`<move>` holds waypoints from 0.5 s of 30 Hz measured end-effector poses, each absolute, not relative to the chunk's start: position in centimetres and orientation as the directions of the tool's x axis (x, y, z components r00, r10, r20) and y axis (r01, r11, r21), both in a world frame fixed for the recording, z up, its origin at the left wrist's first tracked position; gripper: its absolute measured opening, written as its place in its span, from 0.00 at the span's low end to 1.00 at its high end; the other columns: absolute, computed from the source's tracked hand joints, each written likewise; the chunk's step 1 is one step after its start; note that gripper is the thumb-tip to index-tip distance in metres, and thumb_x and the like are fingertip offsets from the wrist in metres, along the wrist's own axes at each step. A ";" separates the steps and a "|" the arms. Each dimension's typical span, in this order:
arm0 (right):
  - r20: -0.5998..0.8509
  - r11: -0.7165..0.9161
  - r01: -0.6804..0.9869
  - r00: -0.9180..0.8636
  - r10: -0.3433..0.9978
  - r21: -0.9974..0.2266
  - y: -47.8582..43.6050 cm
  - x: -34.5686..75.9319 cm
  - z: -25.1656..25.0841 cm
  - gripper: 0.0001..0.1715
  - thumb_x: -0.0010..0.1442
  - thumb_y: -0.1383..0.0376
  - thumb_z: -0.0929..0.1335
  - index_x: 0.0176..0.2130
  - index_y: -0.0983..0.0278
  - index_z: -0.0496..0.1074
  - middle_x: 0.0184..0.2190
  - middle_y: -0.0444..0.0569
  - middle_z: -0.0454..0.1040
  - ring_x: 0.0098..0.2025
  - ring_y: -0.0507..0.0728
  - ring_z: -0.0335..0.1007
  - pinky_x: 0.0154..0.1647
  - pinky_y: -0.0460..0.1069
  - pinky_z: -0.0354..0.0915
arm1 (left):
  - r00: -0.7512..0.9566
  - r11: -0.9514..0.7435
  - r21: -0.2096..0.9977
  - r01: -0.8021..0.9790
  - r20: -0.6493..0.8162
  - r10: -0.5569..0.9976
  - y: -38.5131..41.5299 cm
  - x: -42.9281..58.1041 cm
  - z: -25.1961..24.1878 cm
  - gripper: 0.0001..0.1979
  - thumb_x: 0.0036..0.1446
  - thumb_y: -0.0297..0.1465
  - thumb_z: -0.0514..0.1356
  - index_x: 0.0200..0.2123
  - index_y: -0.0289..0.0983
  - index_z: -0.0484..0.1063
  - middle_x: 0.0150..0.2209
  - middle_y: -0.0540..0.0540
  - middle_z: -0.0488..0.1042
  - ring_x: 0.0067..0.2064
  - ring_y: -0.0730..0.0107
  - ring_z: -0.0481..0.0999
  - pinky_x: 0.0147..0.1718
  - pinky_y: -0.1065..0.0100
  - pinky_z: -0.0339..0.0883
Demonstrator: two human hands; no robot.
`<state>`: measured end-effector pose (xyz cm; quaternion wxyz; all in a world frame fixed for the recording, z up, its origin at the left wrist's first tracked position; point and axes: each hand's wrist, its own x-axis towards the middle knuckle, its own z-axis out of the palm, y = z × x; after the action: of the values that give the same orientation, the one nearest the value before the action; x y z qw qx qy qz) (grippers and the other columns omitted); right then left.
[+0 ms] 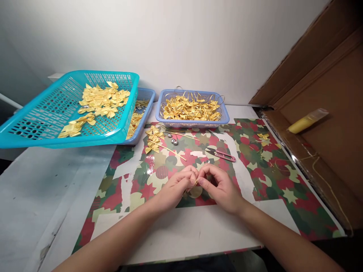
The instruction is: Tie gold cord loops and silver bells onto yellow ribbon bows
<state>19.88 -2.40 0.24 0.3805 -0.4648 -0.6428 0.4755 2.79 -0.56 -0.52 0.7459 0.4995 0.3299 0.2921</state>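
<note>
Yellow piece (mostly hidden) between grips

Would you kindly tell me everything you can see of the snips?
The snips have a pink handle of two long arms joined at the right end, and dark, metallic-looking blades. They lie flat on the patterned sheet, beyond the right hand, blades pointing left and slightly away from the person. Neither hand touches them. How far the blades stand apart is too small to tell.
</note>
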 end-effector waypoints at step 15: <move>0.224 0.268 0.324 -0.169 0.960 -0.907 -2.6 19.1 -0.1 0.08 0.62 0.67 0.67 0.30 0.61 0.68 0.27 0.44 0.70 0.31 0.53 0.66 0.31 0.48 0.61 | 0.583 0.342 0.932 -0.118 -0.214 0.784 -0.6 2.7 -0.9 0.12 0.53 0.31 0.52 0.20 0.36 0.55 0.31 0.50 0.57 0.30 0.72 0.57 0.27 0.69 0.53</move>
<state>19.11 -2.57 -0.06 0.4312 -0.4793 -0.6695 0.3689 2.75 -0.58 -0.91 0.7445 0.4871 0.3417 0.3027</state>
